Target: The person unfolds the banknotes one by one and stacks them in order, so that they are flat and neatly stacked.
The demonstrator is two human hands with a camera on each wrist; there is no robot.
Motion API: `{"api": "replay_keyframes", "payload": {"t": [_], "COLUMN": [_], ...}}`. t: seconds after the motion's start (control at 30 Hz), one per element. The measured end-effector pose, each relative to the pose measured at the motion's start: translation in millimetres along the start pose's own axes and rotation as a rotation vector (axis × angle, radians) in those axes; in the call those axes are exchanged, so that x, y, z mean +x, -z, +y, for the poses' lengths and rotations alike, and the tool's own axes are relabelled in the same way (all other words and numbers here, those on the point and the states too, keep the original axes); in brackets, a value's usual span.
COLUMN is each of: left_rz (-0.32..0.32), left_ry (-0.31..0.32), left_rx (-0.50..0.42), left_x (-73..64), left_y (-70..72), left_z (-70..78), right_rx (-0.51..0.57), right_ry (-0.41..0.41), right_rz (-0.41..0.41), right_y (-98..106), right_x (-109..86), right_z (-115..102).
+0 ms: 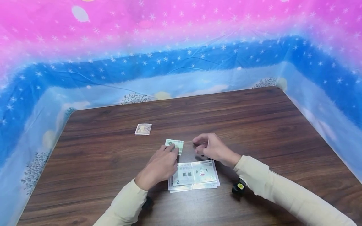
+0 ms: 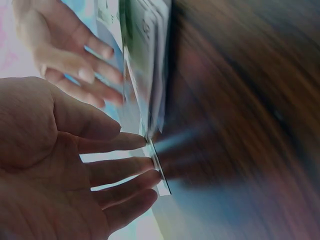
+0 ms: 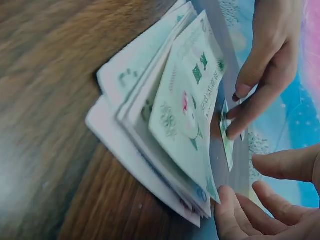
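Observation:
The fingertips of my left hand (image 1: 158, 164) rest on a small green folded banknote (image 1: 179, 143) that lies flat on the table. Its fingers (image 2: 125, 165) are nearly straight in the left wrist view. Nearer to me lies a loose stack of pale green play banknotes (image 1: 198, 175), the top one marked 2 and creased down the middle; the left hand covers its left corner. My right hand (image 1: 215, 149) hovers right of the small note with loosely bent fingers and holds nothing. The right wrist view shows the stack's notes (image 3: 187, 100) fanned and uneven.
A small brownish folded note (image 1: 143, 129) lies farther back to the left on the dark wooden table (image 1: 254, 119). Behind the table hangs a pink and blue snowflake cloth (image 1: 181, 56). A black wrist device (image 1: 238, 187) sits under the right sleeve.

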State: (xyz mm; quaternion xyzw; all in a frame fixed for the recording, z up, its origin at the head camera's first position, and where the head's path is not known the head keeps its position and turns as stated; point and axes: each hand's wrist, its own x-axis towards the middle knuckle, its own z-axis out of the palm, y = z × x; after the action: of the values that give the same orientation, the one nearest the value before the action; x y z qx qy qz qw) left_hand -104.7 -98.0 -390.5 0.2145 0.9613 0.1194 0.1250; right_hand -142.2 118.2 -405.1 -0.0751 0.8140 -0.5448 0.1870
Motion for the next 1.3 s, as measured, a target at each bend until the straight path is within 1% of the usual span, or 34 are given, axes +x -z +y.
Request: {"api": "replay_keyframes", "payload": {"t": [0.07, 0.17, 0.3, 0.43, 0.57, 0.67, 0.8, 0.97, 1.07, 1.2, 1.23, 1.3], "left_rz": [-0.012, -0.008, -0.006, -0.023, -0.032, -0.033, -0.031, -0.035, -0.033, -0.015, 0.006, 0.069], "left_ry": [-0.006, -0.022, -0.041, -0.042, -0.036, -0.033, -0.032, -0.038, -0.055, -0.082, -0.093, -0.102], "left_rx": [-0.010, -0.015, -0.013, 0.004, 0.018, 0.021, 0.028, 0.010, -0.025, -0.080, -0.100, -0.159], "left_x": [2.9, 6.5, 10.4, 12.7, 13.2, 12.8, 11.6, 9.3, 7.1, 2.5, 0.9, -3.0], "left_y": [-0.2, -0.5, -0.7, -1.5, -2.7, -3.0, -3.4, -6.3, -7.3, -8.2, -8.0, -6.4], "left_z": [3.8, 9.2, 14.8, 18.2, 19.9, 21.1, 23.0, 25.4, 27.8, 31.7, 31.9, 31.2], "right_rx": [0.040, 0.119, 0.220, 0.285, 0.372, 0.446, 0.516, 0.607, 0.619, 0.555, 0.533, 0.500], "right_ry": [-0.029, -0.060, -0.070, -0.070, -0.100, -0.131, -0.148, -0.160, -0.173, -0.177, -0.174, -0.163], "right_rz": [-0.008, -0.025, -0.062, -0.092, -0.100, -0.094, -0.073, 0.000, 0.051, 0.105, 0.119, 0.144], "right_y": [-0.9, -2.2, -3.5, -3.6, -3.2, -3.7, -5.1, -8.4, -10.1, -11.8, -11.7, -11.1], "right_x": [3.0, 6.6, 10.1, 12.3, 14.3, 15.4, 16.7, 19.9, 22.7, 25.2, 25.4, 24.8], "right_z": [-0.7, -2.5, -4.0, -4.2, -4.4, -5.3, -6.2, -3.1, 0.2, 2.7, 2.6, 0.6]}}
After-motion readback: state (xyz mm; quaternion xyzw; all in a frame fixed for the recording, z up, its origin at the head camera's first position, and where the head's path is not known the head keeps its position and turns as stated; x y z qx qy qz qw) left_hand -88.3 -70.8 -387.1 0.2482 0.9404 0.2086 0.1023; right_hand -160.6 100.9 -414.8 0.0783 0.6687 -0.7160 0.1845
